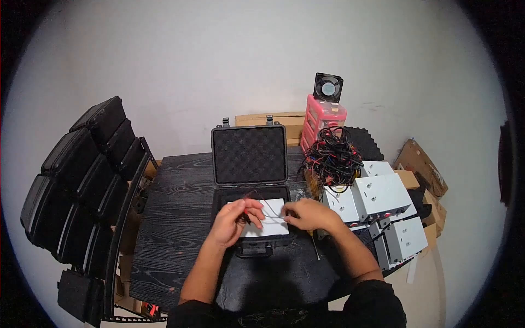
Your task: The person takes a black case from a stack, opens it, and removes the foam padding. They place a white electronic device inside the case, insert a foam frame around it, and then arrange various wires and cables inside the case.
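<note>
Pinching what looks like thin wire (270, 215), left hand (236, 220) and right hand (309, 214) work beside grey boxes (383, 210), over open case (250, 164).

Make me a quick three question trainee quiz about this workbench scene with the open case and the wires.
1. True or false: the lid of the black case is shut.
2. Which hand pinches the thin wire nearer the red tip: left or right?
3. What sits on top of the pink drawer unit?
A) a fan
B) a grey metal box
C) a roll of tape

Key: 1 false; 2 left; 3 A.
</note>
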Motion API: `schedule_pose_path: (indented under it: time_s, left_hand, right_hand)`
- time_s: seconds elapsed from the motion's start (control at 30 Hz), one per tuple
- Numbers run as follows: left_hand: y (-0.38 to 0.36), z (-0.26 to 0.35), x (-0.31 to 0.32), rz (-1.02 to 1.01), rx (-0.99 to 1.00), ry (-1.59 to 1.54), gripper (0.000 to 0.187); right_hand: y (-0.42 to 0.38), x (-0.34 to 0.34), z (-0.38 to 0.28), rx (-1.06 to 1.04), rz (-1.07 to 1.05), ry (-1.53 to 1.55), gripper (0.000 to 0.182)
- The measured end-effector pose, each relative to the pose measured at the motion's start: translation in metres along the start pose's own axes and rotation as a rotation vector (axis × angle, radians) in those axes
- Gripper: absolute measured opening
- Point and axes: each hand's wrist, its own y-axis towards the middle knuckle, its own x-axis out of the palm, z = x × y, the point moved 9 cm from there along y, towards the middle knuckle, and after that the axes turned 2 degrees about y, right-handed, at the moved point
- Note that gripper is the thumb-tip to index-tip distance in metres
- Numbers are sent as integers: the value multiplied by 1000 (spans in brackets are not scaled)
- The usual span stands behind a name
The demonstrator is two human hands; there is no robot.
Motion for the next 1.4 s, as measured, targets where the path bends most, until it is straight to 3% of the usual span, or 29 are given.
schedule_pose_path:
  time_s: [0.03,0.13,0.23,0.27,0.37,0.4,0.5,0.53,0.63,0.7,0.9,1.03,1.13,1.23,1.4]
  left_hand:
    - [-2,-2,10,-44,-36,74,50]
    - [-3,-6,31,-126,-69,211,49]
    - [-5,-10,40,-149,-109,296,49]
    - [-5,-11,41,-148,-120,334,51]
    - [-5,-17,30,-140,-162,374,57]
    - [-4,-21,24,-136,-177,376,60]
    - [-1,-22,8,15,-117,413,60]
    - [2,-21,3,79,-114,351,56]
    - [7,-9,-12,236,4,354,53]
    - [6,-1,-20,305,64,248,44]
    - [5,12,-32,386,153,-150,31]
    - [4,14,-31,531,186,-139,30]
    - [7,0,-28,380,75,217,31]
    - [4,-21,-10,37,-114,482,32]
    - [-11,-45,29,-277,-302,272,50]
  right_hand:
    - [2,-1,-3,31,0,53,40]
    - [3,-21,-46,-385,338,365,48]
    - [11,-10,-62,-385,71,751,48]
    - [11,-10,-65,-369,54,683,34]
    - [20,-11,-43,-250,114,573,22]
    - [19,-23,-44,-282,287,554,14]
    - [12,-35,-48,-271,363,487,13]
    - [8,-36,-56,-298,327,439,12]
    - [-5,-16,-83,-291,-36,369,9]
    - [-2,20,-79,-369,-142,438,22]
    - [1,52,-73,-291,-201,218,28]
    - [-4,41,-79,-336,-183,224,27]
    - [-9,14,-89,-381,-105,263,24]
    - [-12,-18,-91,-400,35,236,20]
    - [-8,-55,-92,-448,233,155,17]
